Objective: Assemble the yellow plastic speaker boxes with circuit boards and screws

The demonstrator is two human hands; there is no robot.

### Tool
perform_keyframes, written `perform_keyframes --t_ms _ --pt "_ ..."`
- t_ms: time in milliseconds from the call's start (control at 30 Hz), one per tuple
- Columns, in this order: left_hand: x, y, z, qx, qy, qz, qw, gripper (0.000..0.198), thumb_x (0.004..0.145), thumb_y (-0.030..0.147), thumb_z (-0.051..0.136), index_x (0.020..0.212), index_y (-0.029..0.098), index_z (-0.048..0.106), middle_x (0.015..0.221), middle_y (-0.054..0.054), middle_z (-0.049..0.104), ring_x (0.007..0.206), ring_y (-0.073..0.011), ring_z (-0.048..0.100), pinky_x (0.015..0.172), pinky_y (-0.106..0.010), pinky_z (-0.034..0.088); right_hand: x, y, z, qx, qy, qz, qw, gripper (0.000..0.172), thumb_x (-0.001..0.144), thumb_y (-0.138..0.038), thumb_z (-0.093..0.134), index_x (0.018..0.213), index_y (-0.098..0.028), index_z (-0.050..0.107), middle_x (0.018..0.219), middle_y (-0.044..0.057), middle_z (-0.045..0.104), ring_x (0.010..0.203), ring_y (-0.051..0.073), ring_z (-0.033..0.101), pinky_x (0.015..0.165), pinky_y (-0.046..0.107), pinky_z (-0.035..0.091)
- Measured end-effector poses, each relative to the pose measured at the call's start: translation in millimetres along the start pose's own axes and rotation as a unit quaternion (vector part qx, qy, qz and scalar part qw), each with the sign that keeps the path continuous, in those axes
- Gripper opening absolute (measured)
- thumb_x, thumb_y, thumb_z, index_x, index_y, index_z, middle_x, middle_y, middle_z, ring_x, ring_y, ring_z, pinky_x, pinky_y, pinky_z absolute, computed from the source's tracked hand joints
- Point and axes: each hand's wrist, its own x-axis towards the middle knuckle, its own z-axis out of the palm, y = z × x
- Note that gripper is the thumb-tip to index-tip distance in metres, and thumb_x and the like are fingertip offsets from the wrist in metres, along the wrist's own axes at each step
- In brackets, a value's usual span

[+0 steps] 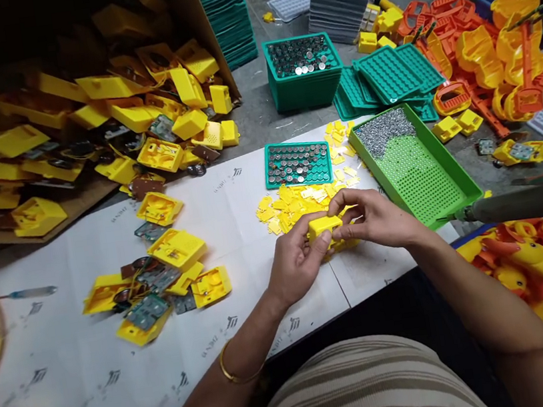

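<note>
My left hand [296, 257] is closed around a small yellow plastic case [323, 224], with the thumb along its near side. The fingers of my right hand [367, 220] are bent against the right end of the same case; anything small between them is hidden. Under and behind the hands lies a heap of flat yellow plastic pieces [285, 208]. Beyond it is a green tray of button cells [297, 163]. To the left, several open yellow cases [176, 247] lie with circuit boards [148, 310] and wires.
A green basket [451, 186] holds many small silvery screws [387, 132]. A dark tool [529, 202] juts in from the right. A cardboard box [218, 56] of yellow cases stands back left. A screwdriver [31, 292] lies left; yellow toy ducks [531, 254] fill the lower right.
</note>
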Motion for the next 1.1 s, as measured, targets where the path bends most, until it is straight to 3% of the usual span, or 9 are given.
perform_keyframes --t_ms 67,133,267,467,633,933,1100 --pt "0.6 -1.8 1.8 -0.014 0.008 -0.012 1.0 0.038 0.072 0.035 0.072 0.106 0.019 0.069 0.099 -0.005 0.07 0.083 -0.0219 0.067 0.069 -0.03 0.058 2.1 2.0 1.9 0.016 0.0 0.011 1.0 0.025 0.066 -0.021 0.074 0.084 -0.018 0.057 0.065 -0.006 0.053 0.053 0.006 0.052 0.047 0.017 0.041" --pt "2.6 -3.1 3.0 -0.062 0.018 -0.029 0.997 0.039 0.072 0.037 0.072 0.107 0.019 0.068 0.101 -0.005 0.07 0.087 -0.0224 0.068 0.072 -0.03 0.058 3.2 4.5 5.9 0.034 0.019 -0.006 0.999 0.025 0.068 -0.024 0.074 0.089 -0.018 0.059 0.062 -0.005 0.055 0.05 0.006 0.05 0.046 0.017 0.041" --pt "6.9 -4.1 2.3 -0.188 0.038 -0.06 0.98 0.039 0.077 0.037 0.068 0.11 0.017 0.065 0.104 -0.008 0.071 0.094 -0.0234 0.067 0.08 -0.035 0.058 -1.1 11.8 13.7 0.089 0.093 -0.051 0.99 0.029 0.076 -0.036 0.07 0.1 -0.022 0.064 0.094 0.002 0.066 0.065 0.009 0.061 0.055 0.021 0.053" --pt "7.8 -3.6 1.6 -0.247 0.049 -0.059 0.966 0.028 0.082 0.031 0.064 0.102 0.013 0.065 0.106 -0.011 0.071 0.104 -0.0242 0.065 0.087 -0.036 0.056 -15.7 24.0 20.1 0.152 0.176 -0.052 0.971 0.023 0.076 -0.037 0.072 0.093 -0.022 0.066 0.072 -0.001 0.063 0.055 0.009 0.059 0.047 0.02 0.053" --pt "8.5 -4.0 3.4 -0.288 0.071 -0.083 0.951 0.024 0.078 0.029 0.068 0.097 0.014 0.066 0.104 -0.008 0.071 0.096 -0.0216 0.067 0.088 -0.037 0.055 -15.7 25.5 31.0 0.178 0.164 -0.009 0.97 0.03 0.071 -0.036 0.076 0.095 -0.021 0.066 0.086 0.001 0.066 0.063 0.01 0.064 0.051 0.02 0.056" --pt "10.1 -6.1 3.5 -0.283 0.083 -0.073 0.953 0.027 0.081 0.03 0.066 0.102 0.013 0.066 0.105 -0.009 0.069 0.094 -0.0199 0.065 0.087 -0.035 0.054 -7.8 25.0 39.1 0.216 0.15 -0.001 0.965 0.035 0.067 -0.034 0.079 0.096 -0.02 0.065 0.085 0.0 0.066 0.066 0.011 0.067 0.053 0.019 0.056" --pt "9.1 -7.1 6.6 -0.294 0.061 -0.028 0.954 0.031 0.087 0.029 0.058 0.116 0.018 0.062 0.116 -0.009 0.066 0.093 -0.0169 0.063 0.078 -0.028 0.052 -2.9 28.4 53.1 0.28 0.192 -0.003 0.941 0.038 0.064 -0.035 0.081 0.091 -0.018 0.062 0.08 -0.001 0.064 0.06 0.01 0.063 0.045 0.018 0.055"
